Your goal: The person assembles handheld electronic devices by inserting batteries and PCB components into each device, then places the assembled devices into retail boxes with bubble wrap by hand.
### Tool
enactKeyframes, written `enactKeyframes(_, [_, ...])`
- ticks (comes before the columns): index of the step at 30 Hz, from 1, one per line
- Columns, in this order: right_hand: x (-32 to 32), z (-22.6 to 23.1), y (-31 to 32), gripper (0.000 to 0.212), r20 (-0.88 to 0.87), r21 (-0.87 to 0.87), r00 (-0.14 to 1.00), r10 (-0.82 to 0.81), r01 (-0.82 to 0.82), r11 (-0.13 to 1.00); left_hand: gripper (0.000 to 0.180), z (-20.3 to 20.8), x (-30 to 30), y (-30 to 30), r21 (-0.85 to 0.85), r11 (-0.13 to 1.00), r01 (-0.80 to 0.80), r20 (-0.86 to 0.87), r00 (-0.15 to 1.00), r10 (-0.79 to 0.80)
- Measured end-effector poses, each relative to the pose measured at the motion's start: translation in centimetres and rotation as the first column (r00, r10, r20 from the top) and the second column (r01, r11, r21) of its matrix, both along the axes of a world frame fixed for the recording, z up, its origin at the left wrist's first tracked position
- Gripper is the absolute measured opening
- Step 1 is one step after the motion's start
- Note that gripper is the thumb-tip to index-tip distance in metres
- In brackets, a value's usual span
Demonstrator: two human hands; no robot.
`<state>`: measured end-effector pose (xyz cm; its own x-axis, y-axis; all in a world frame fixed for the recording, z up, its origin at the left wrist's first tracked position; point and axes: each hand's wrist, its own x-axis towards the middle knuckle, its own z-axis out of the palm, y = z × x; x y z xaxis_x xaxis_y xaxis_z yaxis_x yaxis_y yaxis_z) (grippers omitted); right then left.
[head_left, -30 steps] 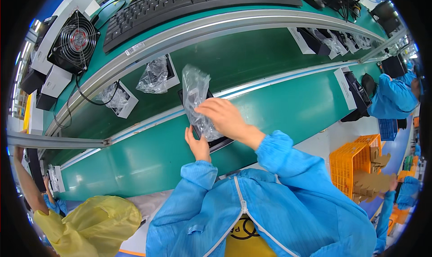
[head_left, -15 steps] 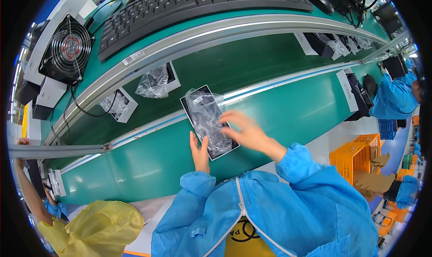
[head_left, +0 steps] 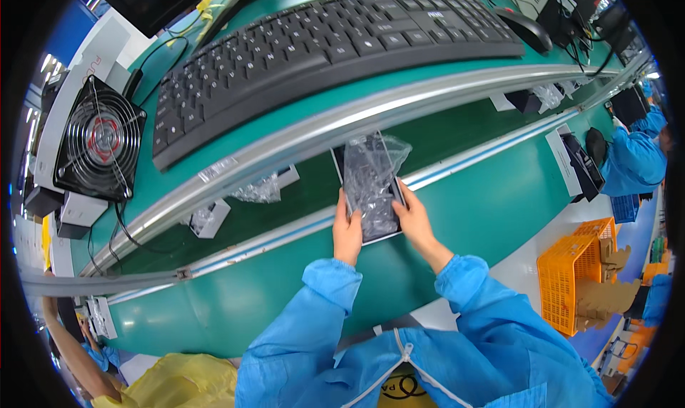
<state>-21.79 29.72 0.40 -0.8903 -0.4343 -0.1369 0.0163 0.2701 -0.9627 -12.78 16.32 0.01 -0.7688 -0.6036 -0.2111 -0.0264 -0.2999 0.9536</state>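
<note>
An open white-edged box [head_left: 386, 237] with a dark inside lies tilted slightly between my two hands. In it sits something dark wrapped in a crinkled clear plastic bag [head_left: 369, 183]; the wrapped thing's kind cannot be made out. A loose corner of the bag sticks out past the box's far right side. My left hand [head_left: 348, 231] is closed on the box's left side, thumb toward the bag. On the other side my right hand [head_left: 416, 226] grips the right edge, its thumb by the bag. The box's far end reaches up to the metal rail.
A metal rail [head_left: 300, 133] crosses above the dark green belt. Behind it are a black keyboard [head_left: 335, 58], a mouse [head_left: 524, 29] and a fan [head_left: 103, 138]. Other boxes [head_left: 211, 219] lie on the belt. Orange crates [head_left: 560, 286] stand right; co-workers are at both sides.
My right hand has come down from over the plastic bag to the box's right edge. The box has moved away from me, farther over the belt. The view has shifted too.
</note>
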Motion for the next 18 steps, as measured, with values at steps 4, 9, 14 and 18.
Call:
enactKeyframes(4, [-6.2,-2.8,-4.4,0.054,-0.011,0.000,0.999,-0.044,0.044,0.999,0.061,-0.2,-3.8,-4.8,-0.326,0.939,0.113,0.115,0.990,-0.079])
enactKeyframes(9, [-9.5,-3.0,-10.7,0.036,-0.127,0.253,0.989,0.081,-0.047,0.966,0.067,-0.2,-0.3,-12.4,-0.970,0.023,0.241,0.233,0.901,0.366])
enactKeyframes(14, [-8.0,-6.4,-19.8,0.034,-0.223,0.134,0.943,0.248,-0.222,0.966,0.059,-2.0,4.0,-19.9,-0.912,0.018,0.411,0.393,0.856,0.336])
enactKeyframes(18, [-6.2,-10.3,-23.1,0.034,-0.193,0.068,0.932,0.306,-0.298,0.952,0.059,-1.8,6.1,-20.8,-0.844,0.194,0.500,0.532,0.740,0.411])
